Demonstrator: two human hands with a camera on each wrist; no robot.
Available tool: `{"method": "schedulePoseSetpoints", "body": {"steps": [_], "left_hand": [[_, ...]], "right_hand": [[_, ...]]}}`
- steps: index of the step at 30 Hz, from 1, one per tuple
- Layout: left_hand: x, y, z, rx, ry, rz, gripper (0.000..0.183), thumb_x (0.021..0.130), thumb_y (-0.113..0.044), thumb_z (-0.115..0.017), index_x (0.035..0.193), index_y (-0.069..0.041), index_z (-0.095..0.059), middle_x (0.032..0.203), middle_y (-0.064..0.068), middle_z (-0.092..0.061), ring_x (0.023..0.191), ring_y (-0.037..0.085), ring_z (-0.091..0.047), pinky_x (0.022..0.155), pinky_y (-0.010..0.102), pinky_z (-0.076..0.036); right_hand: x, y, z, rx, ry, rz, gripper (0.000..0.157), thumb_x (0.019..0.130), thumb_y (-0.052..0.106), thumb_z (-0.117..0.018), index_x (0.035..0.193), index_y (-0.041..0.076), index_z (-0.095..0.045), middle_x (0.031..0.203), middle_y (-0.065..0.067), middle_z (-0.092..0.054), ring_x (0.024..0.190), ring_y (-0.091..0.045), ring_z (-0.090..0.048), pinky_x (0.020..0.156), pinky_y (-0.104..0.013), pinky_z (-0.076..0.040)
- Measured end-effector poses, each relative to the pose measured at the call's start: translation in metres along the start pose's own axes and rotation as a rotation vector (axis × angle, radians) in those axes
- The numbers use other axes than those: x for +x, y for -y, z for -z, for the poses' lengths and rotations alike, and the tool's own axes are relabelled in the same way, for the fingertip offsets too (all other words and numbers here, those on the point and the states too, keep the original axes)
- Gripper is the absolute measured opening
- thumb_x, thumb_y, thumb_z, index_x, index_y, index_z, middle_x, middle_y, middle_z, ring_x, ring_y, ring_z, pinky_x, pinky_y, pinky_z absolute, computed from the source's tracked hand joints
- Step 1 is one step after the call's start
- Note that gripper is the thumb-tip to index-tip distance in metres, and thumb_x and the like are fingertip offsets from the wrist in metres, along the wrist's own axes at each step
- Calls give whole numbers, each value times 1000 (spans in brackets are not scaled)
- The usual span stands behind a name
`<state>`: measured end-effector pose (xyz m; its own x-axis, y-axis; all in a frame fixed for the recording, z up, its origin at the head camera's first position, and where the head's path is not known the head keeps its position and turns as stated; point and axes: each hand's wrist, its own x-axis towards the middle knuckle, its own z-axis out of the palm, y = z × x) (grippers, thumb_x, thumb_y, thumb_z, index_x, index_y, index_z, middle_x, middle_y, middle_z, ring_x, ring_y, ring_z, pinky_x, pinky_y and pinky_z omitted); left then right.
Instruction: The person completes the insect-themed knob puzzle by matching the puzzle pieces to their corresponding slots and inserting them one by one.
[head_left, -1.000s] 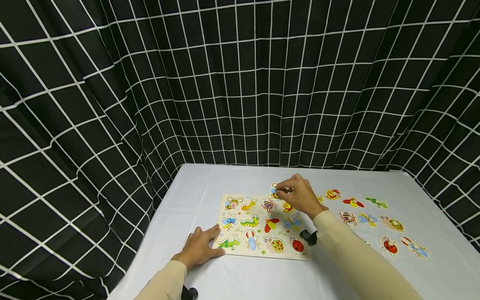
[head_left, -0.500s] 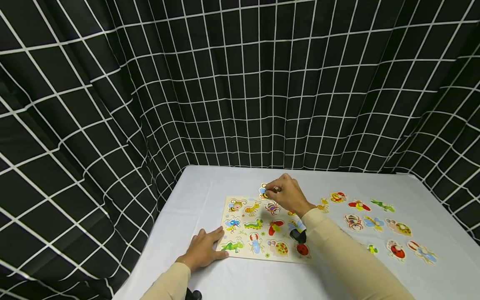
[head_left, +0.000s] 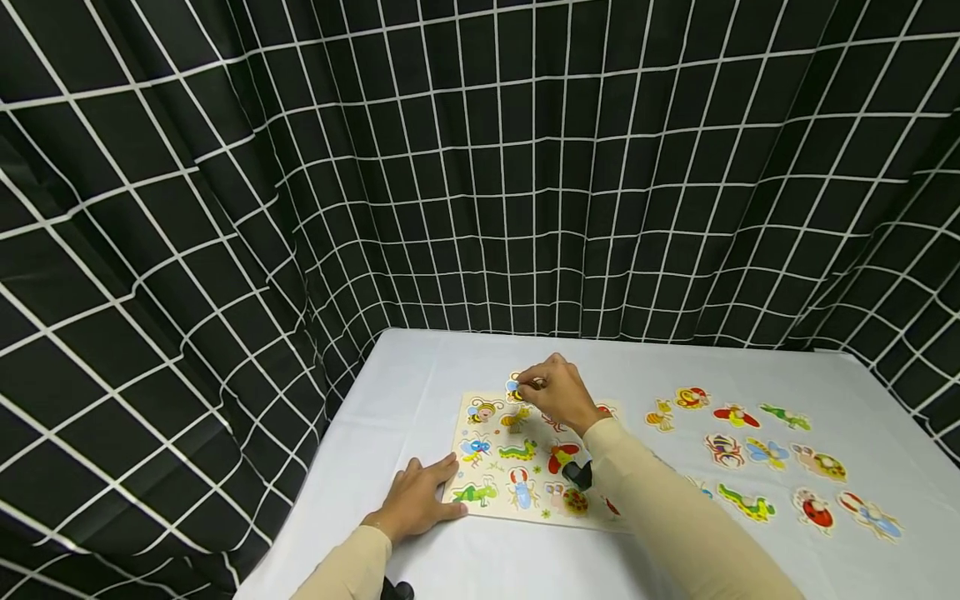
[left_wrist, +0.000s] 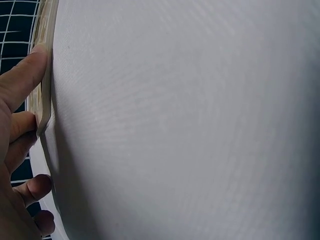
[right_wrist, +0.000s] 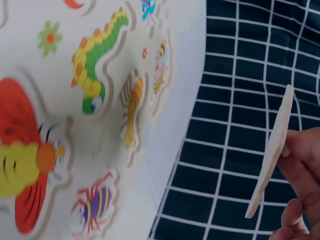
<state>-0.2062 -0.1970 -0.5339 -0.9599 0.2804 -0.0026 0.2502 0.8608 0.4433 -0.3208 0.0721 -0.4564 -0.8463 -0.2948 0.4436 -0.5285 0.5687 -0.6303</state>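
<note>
A wooden insect puzzle board (head_left: 536,471) lies on the white table, printed with insects in shallow recesses. My left hand (head_left: 414,500) rests at its near left corner, thumb on the near edge and fingers against the left edge; the left wrist view shows the thumb (left_wrist: 25,75) on the board's rim. With thumb and fingers, my right hand (head_left: 558,392) pinches a flat bee puzzle piece (head_left: 513,389) above the board's far edge. Edge-on in the right wrist view, the piece (right_wrist: 270,155) is raised clear of the board, beyond the printed bee recess (right_wrist: 161,70).
Loose insect pieces lie to the right of the board, among them a caterpillar (head_left: 746,503), a ladybug (head_left: 813,511), a spider (head_left: 723,451) and a grasshopper (head_left: 785,417). A black gridded curtain (head_left: 480,167) hangs behind the table and along its sides.
My right hand has moved left along the board's far edge, carrying the bee piece. The left hand keeps its place on the board. The head view has shifted slightly.
</note>
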Motion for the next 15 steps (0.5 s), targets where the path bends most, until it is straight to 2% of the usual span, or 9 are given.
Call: {"method": "schedulePoseSetpoints", "body": {"steps": [7, 15], "left_hand": [[-1, -3, 1, -2, 11, 21, 79, 73, -51, -78, 138, -13, -54, 148, -8, -42, 80, 12, -34, 70, 31, -31], [-2, -2, 1, 6, 4, 7, 79, 73, -51, -78, 138, -12, -54, 147, -6, -43, 79, 12, -35, 69, 30, -32]], "right_hand": [[8, 0, -21, 10, 20, -6, 7, 82, 12, -77, 88, 12, -79, 84, 0, -58, 77, -16, -48, 67, -34, -44], [14, -2, -44, 10, 42, -8, 7, 81, 11, -78, 88, 12, -79, 83, 2, -58, 76, -15, -49, 67, -34, -45]]}}
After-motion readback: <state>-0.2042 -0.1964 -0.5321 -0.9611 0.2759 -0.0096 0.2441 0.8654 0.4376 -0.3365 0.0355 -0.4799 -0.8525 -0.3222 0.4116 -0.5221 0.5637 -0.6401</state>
